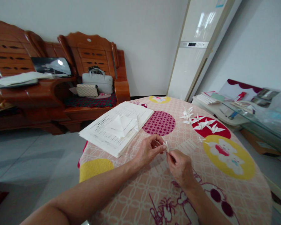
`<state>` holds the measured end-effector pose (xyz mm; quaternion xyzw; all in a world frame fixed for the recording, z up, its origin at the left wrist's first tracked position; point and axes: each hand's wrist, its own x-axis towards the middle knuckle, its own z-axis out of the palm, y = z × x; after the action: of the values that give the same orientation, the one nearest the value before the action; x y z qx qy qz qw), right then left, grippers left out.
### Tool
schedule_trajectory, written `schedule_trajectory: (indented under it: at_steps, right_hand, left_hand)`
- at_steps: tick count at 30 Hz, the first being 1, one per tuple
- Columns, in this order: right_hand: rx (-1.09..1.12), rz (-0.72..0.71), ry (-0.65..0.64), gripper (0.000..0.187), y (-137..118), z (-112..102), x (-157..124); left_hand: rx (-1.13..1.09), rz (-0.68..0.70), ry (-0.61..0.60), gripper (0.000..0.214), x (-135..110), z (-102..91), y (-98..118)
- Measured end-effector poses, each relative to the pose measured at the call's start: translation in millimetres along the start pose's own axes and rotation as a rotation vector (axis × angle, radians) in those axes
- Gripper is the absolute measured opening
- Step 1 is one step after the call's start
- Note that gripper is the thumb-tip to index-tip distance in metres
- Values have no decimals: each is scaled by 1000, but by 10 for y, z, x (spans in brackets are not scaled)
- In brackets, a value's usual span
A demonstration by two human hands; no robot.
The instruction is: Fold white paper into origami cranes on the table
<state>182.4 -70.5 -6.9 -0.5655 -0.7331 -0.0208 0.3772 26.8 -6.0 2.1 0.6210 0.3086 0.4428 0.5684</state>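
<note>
A small piece of folded white paper (166,146) is held above the round table between both hands. My left hand (151,147) pinches it from the left with thumb and forefinger. From the right, my right hand (181,165) grips its lower end with fingers curled in. My fingers cover much of the paper. Several white paper cranes (202,125) stand in a group on the table's far right. Left of my hands lies a thick stack of printed sheets (112,148), with folded white paper pieces (118,126) on top.
A patterned cloth (133,193) covers the round table (255,200). At right, a glass-topped stand (250,120) holds papers, metal bowls and a plastic bag. Wooden seats (93,56) with bags stand behind left, and a tall white air conditioner (189,62) is in the corner.
</note>
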Motion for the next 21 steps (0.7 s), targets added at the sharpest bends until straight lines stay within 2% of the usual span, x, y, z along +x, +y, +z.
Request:
schedule_trajectory:
  at_steps: [9, 21]
  right_hand:
    - [83, 36, -13, 21, -32, -19, 23]
    - [269, 142, -86, 12, -43, -43, 49]
  left_hand:
    - [77, 42, -52, 30, -9, -4, 26]
    - [186, -47, -113, 28, -18, -13, 71]
